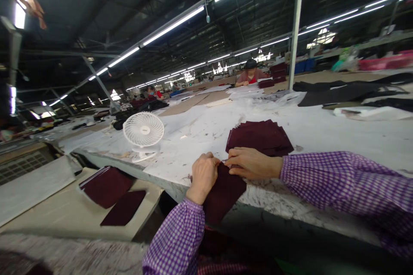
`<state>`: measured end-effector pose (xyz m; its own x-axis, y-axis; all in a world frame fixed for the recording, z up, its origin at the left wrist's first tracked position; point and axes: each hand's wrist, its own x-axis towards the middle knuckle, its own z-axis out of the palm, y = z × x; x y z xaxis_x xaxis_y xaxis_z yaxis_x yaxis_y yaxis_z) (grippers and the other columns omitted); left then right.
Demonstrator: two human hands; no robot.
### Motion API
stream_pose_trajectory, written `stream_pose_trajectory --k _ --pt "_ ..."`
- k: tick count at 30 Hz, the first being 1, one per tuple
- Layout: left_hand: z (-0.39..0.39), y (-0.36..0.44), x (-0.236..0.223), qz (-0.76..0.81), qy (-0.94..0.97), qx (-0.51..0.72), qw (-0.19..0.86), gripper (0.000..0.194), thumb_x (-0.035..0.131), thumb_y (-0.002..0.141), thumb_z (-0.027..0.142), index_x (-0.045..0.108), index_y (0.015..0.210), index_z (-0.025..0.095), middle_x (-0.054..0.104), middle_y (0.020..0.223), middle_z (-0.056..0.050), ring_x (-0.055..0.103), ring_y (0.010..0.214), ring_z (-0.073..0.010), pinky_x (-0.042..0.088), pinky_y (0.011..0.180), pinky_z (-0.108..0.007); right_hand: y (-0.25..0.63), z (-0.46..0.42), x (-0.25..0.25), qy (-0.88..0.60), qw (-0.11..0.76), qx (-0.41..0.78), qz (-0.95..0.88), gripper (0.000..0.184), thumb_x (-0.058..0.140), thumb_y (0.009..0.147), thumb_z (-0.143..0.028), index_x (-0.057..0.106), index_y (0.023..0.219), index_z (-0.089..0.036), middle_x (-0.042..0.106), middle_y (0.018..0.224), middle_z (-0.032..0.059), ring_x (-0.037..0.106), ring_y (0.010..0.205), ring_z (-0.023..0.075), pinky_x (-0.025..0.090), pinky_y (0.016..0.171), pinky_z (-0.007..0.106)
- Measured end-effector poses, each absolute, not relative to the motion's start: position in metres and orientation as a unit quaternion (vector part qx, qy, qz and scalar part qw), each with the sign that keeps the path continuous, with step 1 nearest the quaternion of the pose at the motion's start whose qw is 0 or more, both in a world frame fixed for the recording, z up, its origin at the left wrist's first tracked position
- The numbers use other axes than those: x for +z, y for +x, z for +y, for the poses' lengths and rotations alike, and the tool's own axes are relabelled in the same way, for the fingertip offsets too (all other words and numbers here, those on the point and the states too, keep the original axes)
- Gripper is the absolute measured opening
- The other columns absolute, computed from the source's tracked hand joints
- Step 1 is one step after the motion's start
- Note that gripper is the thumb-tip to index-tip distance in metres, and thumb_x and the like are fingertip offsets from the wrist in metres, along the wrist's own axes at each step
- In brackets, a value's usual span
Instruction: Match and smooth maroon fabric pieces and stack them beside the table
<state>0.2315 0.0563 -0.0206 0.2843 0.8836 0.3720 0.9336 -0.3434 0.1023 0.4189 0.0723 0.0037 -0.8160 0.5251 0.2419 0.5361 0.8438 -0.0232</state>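
- A maroon fabric piece (226, 193) is being held at the lower centre of the frame, its upper edge being pinched by both hands over the near edge of a white-covered table (193, 133), its lower part being left to hang past that edge.
- By the left hand (203, 176), the upper edge is being gripped with curled fingers, thumb and fingertips being brought close together; any small gap between them is being hidden.
- By the right hand (251, 163), the same edge is being pinched just beside the left fingertips, the fingers being kept nearly closed and stretched toward the left of the frame.
- Just beyond the right hand, right of centre, a fanned maroon stack (258, 137) is being left untouched on the table.
- At the lower left, a maroon pile (109, 187) and a separate maroon panel (124, 208) are being supported by a beige board (64, 219), well apart from the hands.
- As a judgement, one piece is being worked midway, the handling of its edge not yet being finished; whether the stack or the pile is being counted as done or as left cannot be told.
- Left of centre, a white fan (144, 130) is being kept near the table's edge.
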Motion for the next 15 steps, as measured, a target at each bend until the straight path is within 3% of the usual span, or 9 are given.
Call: stream_pose_trajectory --k 7,11,15 --pt "0.056 0.237 -0.017 -0.56 -0.809 -0.139 0.111 0.028 0.044 0.086 0.012 0.071 0.091 0.021 0.064 0.09 -0.008 0.056 0.086 -0.0205 0.043 0.073 -0.031 0.41 0.077 -0.004 -0.263 0.191 0.016 -0.946 0.032 0.04 0.088 -0.018 0.052 0.117 -0.01 0.061 0.099 0.0125 0.052 0.089 0.0215 0.043 0.082 0.037" --pt "0.055 0.235 -0.02 -0.572 -0.798 -0.162 0.096 0.028 0.043 0.088 0.016 0.07 0.092 0.022 0.064 0.09 -0.007 0.057 0.087 -0.0199 0.043 0.074 -0.03 0.405 0.081 -0.01 -0.27 0.201 0.019 -0.942 0.031 0.039 0.087 -0.017 0.051 0.114 -0.01 0.06 0.087 0.0103 0.049 0.078 0.0204 0.043 0.074 0.035" --pt "0.054 0.237 -0.022 -0.582 -0.791 -0.173 0.081 0.031 0.04 0.09 0.019 0.071 0.091 0.021 0.064 0.089 -0.008 0.059 0.087 -0.0218 0.044 0.073 -0.031 0.405 0.081 -0.013 -0.288 0.202 0.016 -0.936 0.03 0.041 0.086 -0.017 0.052 0.114 -0.011 0.059 0.089 0.0104 0.049 0.081 0.0203 0.042 0.076 0.034"
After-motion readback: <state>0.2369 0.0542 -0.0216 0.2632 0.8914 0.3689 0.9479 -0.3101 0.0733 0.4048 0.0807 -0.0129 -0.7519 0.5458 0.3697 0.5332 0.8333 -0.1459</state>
